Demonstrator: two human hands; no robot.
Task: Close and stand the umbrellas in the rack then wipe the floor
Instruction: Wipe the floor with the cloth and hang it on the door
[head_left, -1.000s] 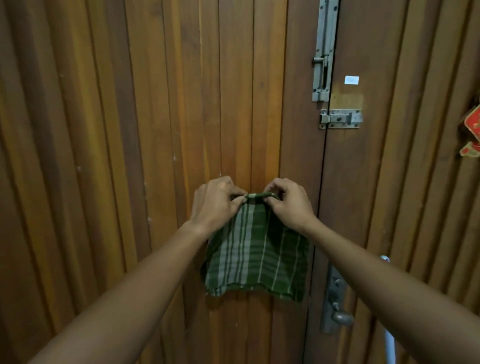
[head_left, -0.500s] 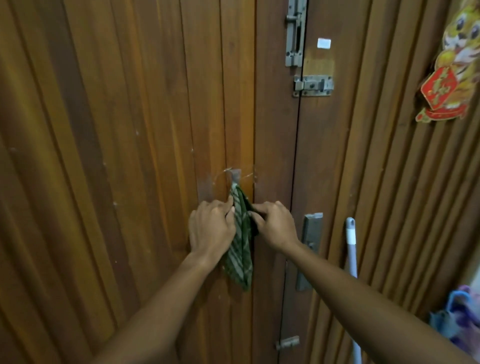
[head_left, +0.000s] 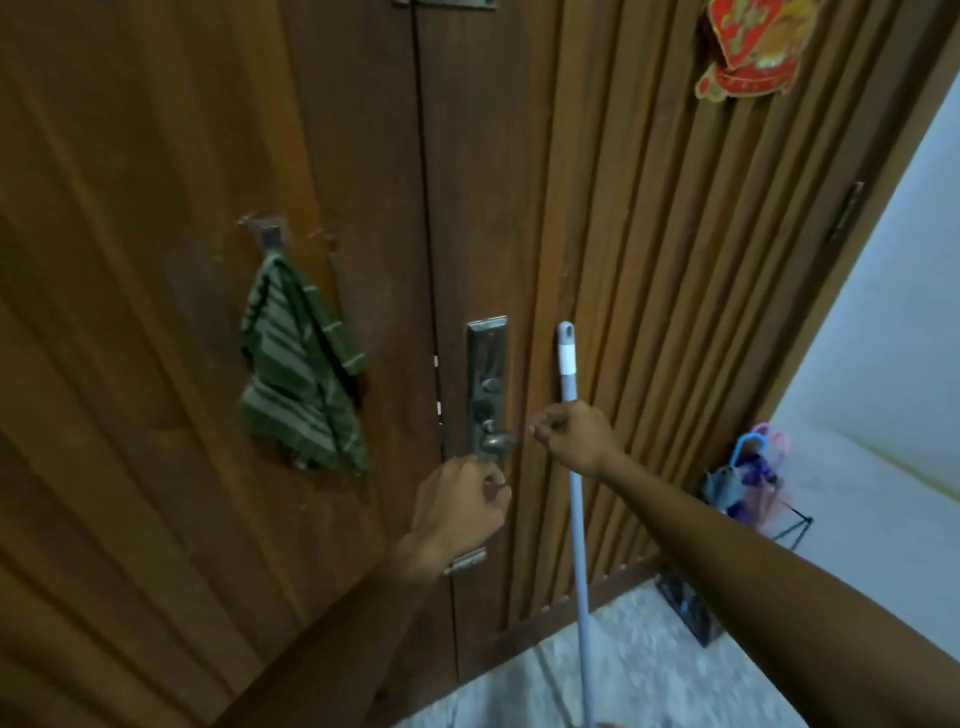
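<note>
- Now, the right hand sits right over the mop pole, a little below its white top cap. The fingers are curled, tips pointing left toward the door handle. The pole runs behind the hand, so I cannot tell whether the fingers are closed round it or only in front of it.
- The left hand hangs lower and to the left, below the door handle, clear of the pole. Its fingers are curled in against the thumb and hold nothing.
- The right hand is plainly the nearer of the two to the pole, so any grip falls to it.
- The pole's long axis is close to upright. It leans against the wooden door, top end up and foot toward the floor. The mop head is out of view below.
- To start wiping, I judge the pole must come off the door toward the person.
- Further left, a green striped cloth hangs from a hook, well apart from both hands.
- Far right, the umbrellas stand closed in the rack by the wall, handles up.
</note>
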